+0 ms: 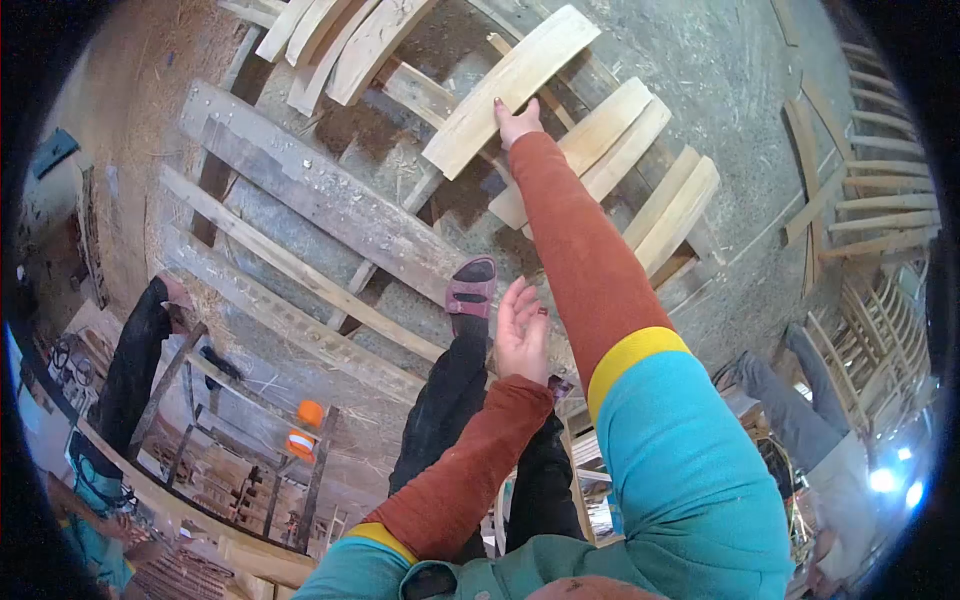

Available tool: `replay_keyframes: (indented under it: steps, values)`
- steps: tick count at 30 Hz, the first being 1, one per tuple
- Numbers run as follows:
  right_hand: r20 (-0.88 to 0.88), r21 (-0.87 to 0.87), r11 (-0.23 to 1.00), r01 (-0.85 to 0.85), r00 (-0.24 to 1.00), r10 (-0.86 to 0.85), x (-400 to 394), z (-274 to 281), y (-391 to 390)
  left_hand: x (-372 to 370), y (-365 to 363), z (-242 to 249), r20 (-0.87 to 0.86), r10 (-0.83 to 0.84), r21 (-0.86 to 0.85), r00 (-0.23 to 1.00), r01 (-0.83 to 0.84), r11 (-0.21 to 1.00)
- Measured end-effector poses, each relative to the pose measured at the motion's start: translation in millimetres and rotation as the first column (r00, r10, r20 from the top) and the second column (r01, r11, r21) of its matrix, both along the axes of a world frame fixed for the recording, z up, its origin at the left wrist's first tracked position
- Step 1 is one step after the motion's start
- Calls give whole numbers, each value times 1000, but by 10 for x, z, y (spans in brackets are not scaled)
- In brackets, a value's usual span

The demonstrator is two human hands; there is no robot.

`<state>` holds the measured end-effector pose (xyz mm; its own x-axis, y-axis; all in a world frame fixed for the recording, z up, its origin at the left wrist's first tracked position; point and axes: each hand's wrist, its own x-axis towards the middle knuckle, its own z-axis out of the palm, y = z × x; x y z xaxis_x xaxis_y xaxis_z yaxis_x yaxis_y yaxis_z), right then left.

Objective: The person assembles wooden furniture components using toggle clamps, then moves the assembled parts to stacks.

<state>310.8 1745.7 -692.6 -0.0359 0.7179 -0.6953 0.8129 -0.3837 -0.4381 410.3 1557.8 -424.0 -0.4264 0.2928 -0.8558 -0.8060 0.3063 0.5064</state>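
My right hand [518, 122] reaches far forward and grips the near edge of a pale, slightly curved wooden board [535, 72]. Its thumb lies on the upper face, while the fingers underneath are partly hidden. That board is tilted across a low frame of wooden beams. Nearer my body, my left hand [522, 335] is held with the palm turned up and the fingers stretched out, holding nothing. Just right of my right hand lie a pair of similar curved boards [610, 130], and another pair of boards [675, 210] sits farther right.
More curved boards [350, 50] rest at the upper left. A thick dusty beam [320, 185] and thinner rails [300, 262] run across the floor by my sandalled foot [470, 285]. Other people are at the lower left and right [790, 390]. Slatted pieces [885, 200] stand far right.
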Motion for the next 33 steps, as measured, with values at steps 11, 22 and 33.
replay_keyframes:
  steps: [11, 22, 33]
  values:
    - [-632, -674, 683, 281, 259, -730, 436, 277, 36, 59, 113, 2, 131, 8, 24, 991, -11, 1000]
    - [-362, -904, 403, -142, -244, -899, 191, 797, 144, 250, 92, -102, 155, -24, 109, 988, 7, 994]
    - [-159, -919, 279, -278, -387, -908, 40, 1365, 96, 281, 134, -80, 199, 10, 98, 980, -30, 995]
